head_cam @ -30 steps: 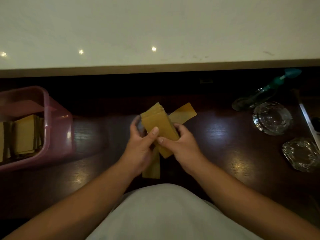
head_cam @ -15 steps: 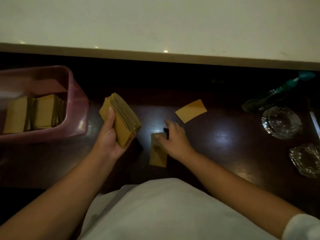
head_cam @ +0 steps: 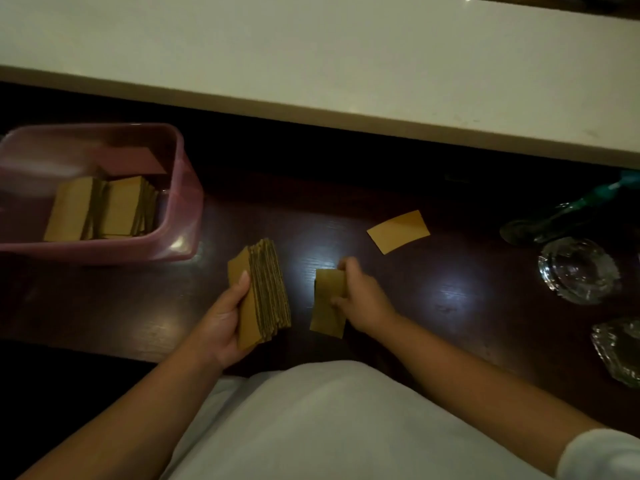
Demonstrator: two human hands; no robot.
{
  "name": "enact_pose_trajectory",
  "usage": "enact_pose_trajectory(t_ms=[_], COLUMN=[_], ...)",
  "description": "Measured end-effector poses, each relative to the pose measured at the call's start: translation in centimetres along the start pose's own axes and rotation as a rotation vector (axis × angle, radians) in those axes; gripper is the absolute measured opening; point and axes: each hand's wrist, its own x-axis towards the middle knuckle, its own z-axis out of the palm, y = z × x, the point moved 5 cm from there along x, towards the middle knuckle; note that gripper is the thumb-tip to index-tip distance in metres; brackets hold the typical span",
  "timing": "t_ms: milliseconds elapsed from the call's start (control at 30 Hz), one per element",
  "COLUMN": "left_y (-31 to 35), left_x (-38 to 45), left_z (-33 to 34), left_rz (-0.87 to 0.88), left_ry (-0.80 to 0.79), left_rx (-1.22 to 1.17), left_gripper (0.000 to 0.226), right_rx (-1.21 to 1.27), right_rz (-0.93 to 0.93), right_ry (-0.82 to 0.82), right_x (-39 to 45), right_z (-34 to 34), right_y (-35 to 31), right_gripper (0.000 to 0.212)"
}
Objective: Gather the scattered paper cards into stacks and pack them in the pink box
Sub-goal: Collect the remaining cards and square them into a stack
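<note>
My left hand [head_cam: 221,320] grips a thick stack of tan paper cards [head_cam: 266,292], held on edge above the dark table. My right hand [head_cam: 360,299] pinches one loose tan card [head_cam: 325,306] that lies flat near the table's front edge. A second loose card [head_cam: 398,231] lies farther back and to the right, apart from both hands. The pink box [head_cam: 180,216] stands at the left and holds two stacks of tan cards [head_cam: 104,209] side by side.
A pale counter ledge [head_cam: 311,64] runs across the back. At the right stand two glass ashtrays [head_cam: 578,270] [head_cam: 620,351] and a clear bottle with a teal top [head_cam: 571,216]. The dark wooden table [head_cam: 450,289] lies between them.
The hands parted: the left carried the whole stack to the left, then back toward the centre. The right hand went down to the loose card near the front edge and closed its fingers on it.
</note>
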Motion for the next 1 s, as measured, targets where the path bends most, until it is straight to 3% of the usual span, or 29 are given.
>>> enact_pose_trajectory(t_ms=[67, 233, 367, 533, 733, 833, 900, 1000], left_y=[-0.6, -1.2, -1.3, -0.6, 0.2, 0.1, 0.0, 0.0], left_x=[0.3, 1.3, 2.3, 2.7, 3.0, 3.3, 3.6, 3.9], left_z=[0.2, 0.7, 1.3, 2.5, 2.3, 2.1, 2.2, 3.1], left_rz=[-0.002, -0.039, -0.083, -0.106, -0.106, -0.127, -0.145, -0.142], left_ry=[0.007, 0.012, 0.025, 0.002, 0.032, 0.047, 0.048, 0.024], left_rx=[0.035, 0.055, 0.08, 0.119, 0.153, 0.16, 0.169, 0.166], left_gripper=[0.072, 0.071, 0.079, 0.081, 0.094, 0.097, 0.101, 0.099], right_rx=[0.154, 0.707, 0.643, 0.178, 0.135, 0.073, 0.041, -0.057], right_rz=[0.041, 0.381, 0.5, 0.652, 0.597, 0.613, 0.618, 0.488], right_ry=[0.112, 0.503, 0.725, 0.61, 0.524, 0.401, 0.308, 0.207], right_x=[-0.2, 2.5, 4.6, 6.1, 6.7, 6.6, 6.6, 6.7], right_z=[-1.1, -5.4, -9.7, -10.7, -10.5, -9.9, -9.0, -8.0], right_y=[0.6, 5.6, 7.9, 9.5, 9.8, 9.6, 9.2, 8.1], right_gripper=[0.047, 0.048, 0.048, 0.059, 0.075, 0.087, 0.08, 0.053])
